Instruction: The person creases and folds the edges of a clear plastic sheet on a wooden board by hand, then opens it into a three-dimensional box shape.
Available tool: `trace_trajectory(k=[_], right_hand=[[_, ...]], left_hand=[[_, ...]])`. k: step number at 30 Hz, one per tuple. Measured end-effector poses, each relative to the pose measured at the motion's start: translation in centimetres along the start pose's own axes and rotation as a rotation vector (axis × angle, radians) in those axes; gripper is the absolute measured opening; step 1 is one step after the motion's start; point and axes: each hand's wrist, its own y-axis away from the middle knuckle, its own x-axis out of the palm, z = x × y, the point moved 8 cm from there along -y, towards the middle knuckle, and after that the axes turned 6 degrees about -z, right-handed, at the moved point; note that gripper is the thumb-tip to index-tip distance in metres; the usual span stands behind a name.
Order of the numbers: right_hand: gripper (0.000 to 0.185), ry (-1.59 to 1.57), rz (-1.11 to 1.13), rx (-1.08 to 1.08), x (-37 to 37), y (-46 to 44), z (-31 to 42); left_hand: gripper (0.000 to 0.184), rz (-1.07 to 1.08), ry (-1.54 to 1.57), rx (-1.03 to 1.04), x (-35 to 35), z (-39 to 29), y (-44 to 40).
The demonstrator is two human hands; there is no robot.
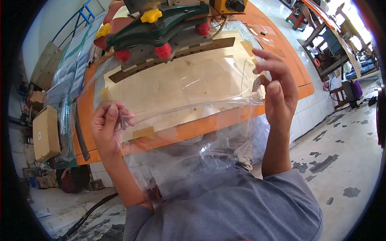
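Observation:
My left hand [107,122] is closed, thumb against fingers, on the left edge of a clear plastic sheet [193,154]. The sheet hangs in front of my body, with a folded upper edge [197,105] stretched across toward the right. By its right end, my right hand [278,86] is raised with fingers apart and slightly bent; whether film touches the fingertips is hard to see. Behind the sheet lies a pale board [173,86] with tape at its corners. Over the board stands a dark green machine head [161,32] with red feet and yellow knobs, above a long metal bar [217,45].
An orange table [295,76] carries the board and machine. Plastic-covered sheets [72,76] lean at the left, near a cardboard box [46,132]. A wooden workbench [325,44] and a small chair [345,94] stand at the right, on a worn floor [321,160].

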Motion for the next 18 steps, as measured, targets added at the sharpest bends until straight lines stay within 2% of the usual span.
trace_trajectory(k=[1, 2, 3, 5, 6, 10, 18], right_hand=[[0.045, -0.074, -0.049, 0.102, -0.2, -0.3, -0.2], [0.048, -0.124, 0.011, 0.205, 0.1, -0.4, -0.2], [0.048, -0.124, 0.009, 0.2, -0.1, -0.7, 0.1], [0.047, -0.123, 0.187, 0.36, 0.9, -0.5, -0.5], [0.044, -0.14, 0.206, 0.398, 1.4, -0.4, 0.1], [0.035, 0.017, 0.349, 0.407, 1.5, 1.0, -0.3], [0.027, -0.029, 0.333, 0.448, 1.6, 2.1, -0.3]], left_hand=[[0.025, -0.011, -0.016, 0.032, -0.1, -0.6, 0.1], [0.025, -0.01, -0.016, 0.036, 0.0, -1.1, 0.3], [0.025, -0.007, -0.037, 0.086, 0.2, -1.9, 0.5], [0.025, 0.0, -0.056, 0.144, 0.5, -2.9, 0.8], [0.025, 0.021, -0.078, 0.188, 0.6, -3.5, 1.1], [0.025, 0.006, -0.09, 0.244, -0.1, -4.4, 2.4], [0.024, -0.025, -0.048, 0.276, -1.1, -4.0, 3.8]])
